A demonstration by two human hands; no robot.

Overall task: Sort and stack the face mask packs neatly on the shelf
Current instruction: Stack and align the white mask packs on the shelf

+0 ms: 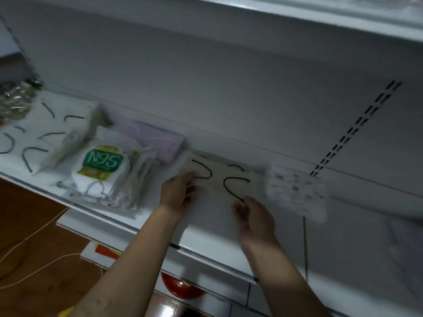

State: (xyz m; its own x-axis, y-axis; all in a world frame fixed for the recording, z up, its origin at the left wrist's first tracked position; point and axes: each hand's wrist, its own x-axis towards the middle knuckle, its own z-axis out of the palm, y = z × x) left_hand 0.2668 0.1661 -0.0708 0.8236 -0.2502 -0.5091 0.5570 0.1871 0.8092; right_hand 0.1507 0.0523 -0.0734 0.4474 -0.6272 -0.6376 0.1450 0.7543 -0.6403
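Left hand (180, 191) holds the left end of a beige pack (229, 177) with black loops, lying flat on the white shelf (208, 225). Right hand (255, 217) is at its near right corner, fingers relaxed. An N95 pack (103, 165) and a lilac pack (158, 140) lie to the left, a printed pack (295, 191) just to the right

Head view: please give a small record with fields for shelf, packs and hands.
surface: white shelf
handled pack: flat beige mask pack with black ear loops
left hand: holds its left edge
right hand: open, near its front corner, contact unclear
to its left: white pack with green N95 label, lilac pack
to its right: white blue-printed pack
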